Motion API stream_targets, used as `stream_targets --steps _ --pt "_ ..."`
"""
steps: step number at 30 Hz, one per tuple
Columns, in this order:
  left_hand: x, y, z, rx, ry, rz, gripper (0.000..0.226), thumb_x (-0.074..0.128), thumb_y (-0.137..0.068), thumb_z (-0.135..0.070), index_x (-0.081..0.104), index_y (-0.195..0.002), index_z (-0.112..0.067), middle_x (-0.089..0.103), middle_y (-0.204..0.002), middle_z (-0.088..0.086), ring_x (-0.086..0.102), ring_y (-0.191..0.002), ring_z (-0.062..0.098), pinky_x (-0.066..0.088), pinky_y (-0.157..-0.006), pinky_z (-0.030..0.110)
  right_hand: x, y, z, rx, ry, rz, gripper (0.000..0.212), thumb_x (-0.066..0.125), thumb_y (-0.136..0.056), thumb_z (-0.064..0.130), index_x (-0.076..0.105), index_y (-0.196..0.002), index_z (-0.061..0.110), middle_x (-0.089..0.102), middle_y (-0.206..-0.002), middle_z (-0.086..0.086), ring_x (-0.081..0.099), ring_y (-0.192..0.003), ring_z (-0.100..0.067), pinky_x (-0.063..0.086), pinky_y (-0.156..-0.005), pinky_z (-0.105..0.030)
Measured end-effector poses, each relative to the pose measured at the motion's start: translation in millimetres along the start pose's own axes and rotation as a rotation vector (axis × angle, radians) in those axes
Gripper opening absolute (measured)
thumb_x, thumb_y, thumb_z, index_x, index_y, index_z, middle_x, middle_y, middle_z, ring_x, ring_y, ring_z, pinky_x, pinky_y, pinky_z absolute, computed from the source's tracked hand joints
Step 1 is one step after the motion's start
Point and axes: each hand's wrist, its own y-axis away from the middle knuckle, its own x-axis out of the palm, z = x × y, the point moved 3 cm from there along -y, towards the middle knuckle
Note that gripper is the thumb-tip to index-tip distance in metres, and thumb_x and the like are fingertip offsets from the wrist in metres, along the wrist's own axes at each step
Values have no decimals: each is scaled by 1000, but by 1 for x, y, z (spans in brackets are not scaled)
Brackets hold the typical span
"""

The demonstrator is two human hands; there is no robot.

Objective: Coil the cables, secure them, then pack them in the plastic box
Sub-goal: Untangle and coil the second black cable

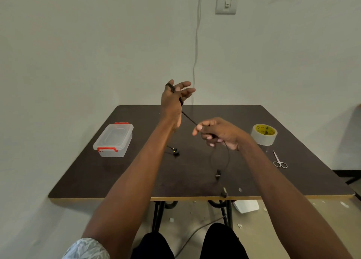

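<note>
**Winding the cable round the raised hand**

The left hand [173,100] is up, fingers spread and open, with several turns of the black cable [189,118] already looped across the fingers near the knuckles. It grips nothing by pinching; the turns simply sit round it. The right hand [216,133] is lower and nearer the person, closed on the cable between thumb and fingers, so a short taut run stretches up from it to the left hand.

To my eye the job is mid-coil. To do it well, the right hand should let the cable slide through its pinch rather than clamp hard, keep the run lightly tight, and lay each turn beside the others instead of crossing them. The left fingers want to stay spread, so the coil keeps one size and slips off cleanly for taping.

Below the right hand the slack hangs in a loop, down to a small dark piece above the table [136,171]; a plug seems to lie near the front edge. Another dark end with yellow marks lies by the left forearm.

The box [113,139], lid on, stands well to the left. The tape [264,134] and scissors [279,160] wait on the right.
</note>
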Motion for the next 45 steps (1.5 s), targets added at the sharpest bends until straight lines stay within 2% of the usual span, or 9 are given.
stream_targets --steps 7,13,17,22,27,33,36,40,45 --pt "-13 11 22 -137 -627 279 48 36 -97 2 26 -143 -3 64 -88 7 57 -53 10 37 -51 22 -37 13 57 -182 -38 -126 22 57 -97 16 64 -105 -2 47 -63 1 32 -47 -7 19 -44 -21" --pt "-5 27 22 -371 -580 518 42 31 -105 -28 54 -120 3 58 -63 9 43 -41 15 25 -47 28 -46 -4 65 -215 112 -307 20 58 -97 17 68 -101 0 51 -65 -1 34 -46 -8 23 -42 -19" --pt "1 36 16 -469 -356 640 40 33 -103 -27 61 -105 3 53 -61 10 38 -41 15 26 -46 26 -40 -14 52 -213 159 -444 20 62 -95 20 72 -102 4 54 -65 0 38 -47 -7 29 -44 -16" --pt "0 32 12 -419 79 600 26 38 -101 -15 58 -104 0 54 -73 10 48 -49 14 39 -53 27 -26 -17 24 -176 116 -460 27 60 -96 32 68 -88 8 50 -64 -5 34 -45 -10 26 -45 -24" --pt "-1 16 0 -192 332 334 23 33 -101 -3 52 -113 2 67 -80 6 65 -71 18 54 -72 30 -7 -13 -22 -71 134 -363 32 57 -99 32 71 -99 3 43 -61 -1 30 -46 -10 22 -45 -23" --pt "-18 3 18 -70 -143 59 33 35 -101 2 32 -134 2 65 -108 16 66 -102 28 53 -93 35 11 1 -26 -24 146 -194 23 57 -99 24 70 -99 5 46 -64 -1 35 -49 -12 27 -48 -25" --pt "-28 7 33 -62 -496 108 43 30 -101 2 24 -143 0 65 -109 11 67 -94 19 54 -79 24 12 4 -5 -39 188 -180 17 61 -96 17 70 -99 3 52 -64 -4 44 -56 -18 38 -53 -27" --pt "-29 16 44 -161 -684 323 38 35 -99 4 37 -136 8 66 -89 7 63 -61 0 47 -58 16 3 6 26 -61 296 -239 15 62 -95 17 73 -95 7 56 -69 -6 48 -62 -18 42 -60 -26" --pt "-27 33 37 -382 -431 470 27 36 -101 -5 55 -118 5 59 -70 13 51 -51 17 34 -51 25 -14 0 48 -189 599 -377 18 58 -96 16 74 -87 17 62 -69 -3 46 -56 -9 38 -60 -25"
